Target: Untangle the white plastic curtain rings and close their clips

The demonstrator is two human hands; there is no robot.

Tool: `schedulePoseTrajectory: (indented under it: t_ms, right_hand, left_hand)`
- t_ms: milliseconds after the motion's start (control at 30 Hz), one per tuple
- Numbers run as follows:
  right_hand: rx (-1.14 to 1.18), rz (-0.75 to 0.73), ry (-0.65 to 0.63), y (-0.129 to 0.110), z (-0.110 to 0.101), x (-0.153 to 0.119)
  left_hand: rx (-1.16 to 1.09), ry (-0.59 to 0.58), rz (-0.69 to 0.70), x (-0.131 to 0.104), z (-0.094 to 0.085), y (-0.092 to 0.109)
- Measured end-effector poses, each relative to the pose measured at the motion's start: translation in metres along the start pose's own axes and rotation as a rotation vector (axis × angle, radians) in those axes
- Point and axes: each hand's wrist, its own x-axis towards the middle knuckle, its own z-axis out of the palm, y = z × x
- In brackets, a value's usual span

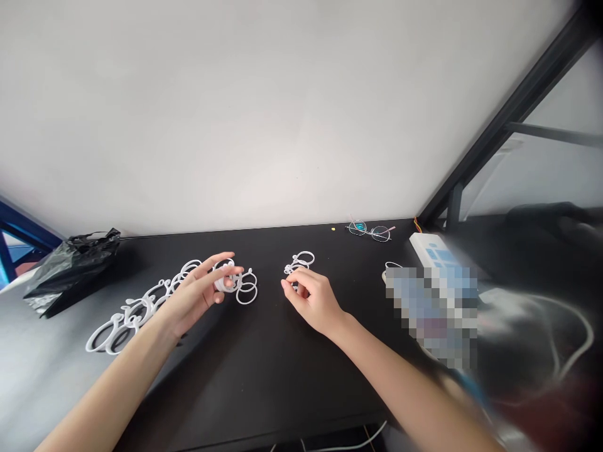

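Note:
My left hand [200,292] hovers left of the middle of the black table with its fingers stretched and apart. Just beyond its fingertips lies a small cluster of white curtain rings [246,293], partly covered by the fingers. My right hand [315,300] is closed, thumb and fingers curled together. Past its knuckles sit more white curtain rings [305,257]; whether the fingertips grip one is hidden. A long row of linked-looking white rings [127,320] spreads on the table left of my left hand, partly behind the forearm.
A crumpled black plastic bag [75,270] lies at the far left. Eyeglasses [372,231] rest near the wall, beside a tiny yellow bit [333,229]. On the right are a white-and-blue box [431,248], a blurred-out object [431,320] and white cables [586,333].

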Motion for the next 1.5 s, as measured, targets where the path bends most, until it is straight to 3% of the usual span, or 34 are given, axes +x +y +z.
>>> schedulePoseTrajectory:
  t_ms: [100, 167, 267, 400, 533, 667, 867, 967, 1100, 1200, 1333, 1500]
  right_hand:
    - [-0.005, 0.002, -0.005, 0.0, 0.0, 0.0]
    - [-0.008, 0.006, -0.01, 0.0, 0.0, -0.001]
    - [-0.006, 0.008, -0.008, 0.0, 0.0, -0.001]
    - [-0.002, 0.012, -0.014, 0.001, 0.0, -0.002]
    - [-0.002, 0.016, -0.013, 0.001, 0.0, -0.001]
    - [-0.001, 0.012, -0.01, 0.0, 0.0, -0.001]
    - [-0.015, 0.006, -0.006, 0.0, 0.0, -0.001]
    - [-0.017, 0.009, -0.006, 0.0, 0.0, -0.001]
    - [-0.008, 0.014, -0.018, -0.001, 0.001, -0.002]
    - [0.034, 0.029, -0.039, -0.003, 0.001, -0.002]
    - [0.169, 0.095, -0.136, -0.007, 0.0, -0.003]
    - [0.218, 0.083, -0.204, -0.01, 0.0, -0.002]
  left_hand:
    - [-0.176, -0.01, 0.013, -0.001, -0.002, 0.001]
    - [-0.123, -0.076, 0.057, -0.001, -0.001, 0.001]
    - [0.231, -0.137, 0.194, -0.003, 0.003, -0.002]
    - [0.827, -0.063, 0.376, -0.007, 0.012, -0.01]
    - [1.02, -0.059, 0.462, -0.006, 0.016, -0.02]
    - [1.014, -0.123, 0.447, 0.001, 0.016, -0.019]
    - [1.087, -0.181, 0.298, 0.005, 0.016, -0.007]
    - [1.005, -0.182, 0.282, 0.001, 0.019, -0.002]
    - [0.595, -0.158, 0.271, -0.004, 0.026, 0.005]
    - [0.338, -0.221, 0.277, -0.007, 0.034, 0.009]
    - [0.011, -0.346, 0.144, -0.01, 0.042, 0.008]
    - [-0.182, -0.326, -0.006, -0.017, 0.047, 0.007]
